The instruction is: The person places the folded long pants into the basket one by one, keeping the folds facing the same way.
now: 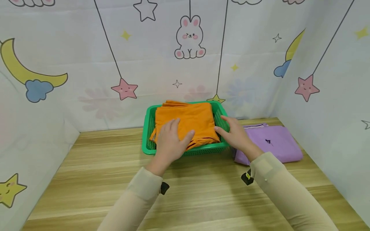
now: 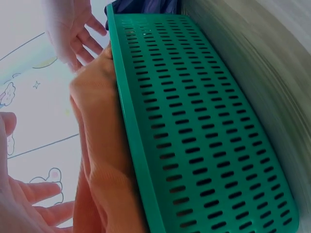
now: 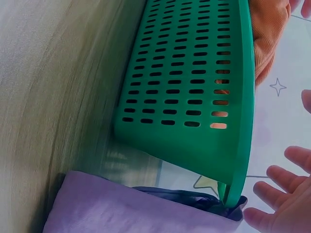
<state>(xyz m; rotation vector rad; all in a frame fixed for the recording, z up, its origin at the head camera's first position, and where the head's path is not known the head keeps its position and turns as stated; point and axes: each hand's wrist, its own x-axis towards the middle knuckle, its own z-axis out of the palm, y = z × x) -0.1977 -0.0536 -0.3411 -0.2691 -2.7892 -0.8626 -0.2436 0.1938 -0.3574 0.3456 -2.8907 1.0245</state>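
A green plastic basket (image 1: 202, 150) with slotted sides stands on the table against the back curtain. Folded orange cloth (image 1: 188, 117), finely ribbed in the right wrist view (image 3: 270, 34), fills it and rises above the rim. My left hand (image 1: 171, 141) is over the front left part of the cloth, fingers spread and thumb apart. Over the basket's right end is my right hand (image 1: 237, 134), its fingers loosely extended and holding nothing. In the left wrist view both hands flank the cloth, the left hand (image 2: 29, 204) close to it.
Right of the basket lies a folded purple garment (image 1: 281, 144) with a small dark print and a striped edge, close beside the basket in the right wrist view. White patterned curtains (image 1: 248, 57) border the wooden table (image 1: 196, 195) at the back and sides.
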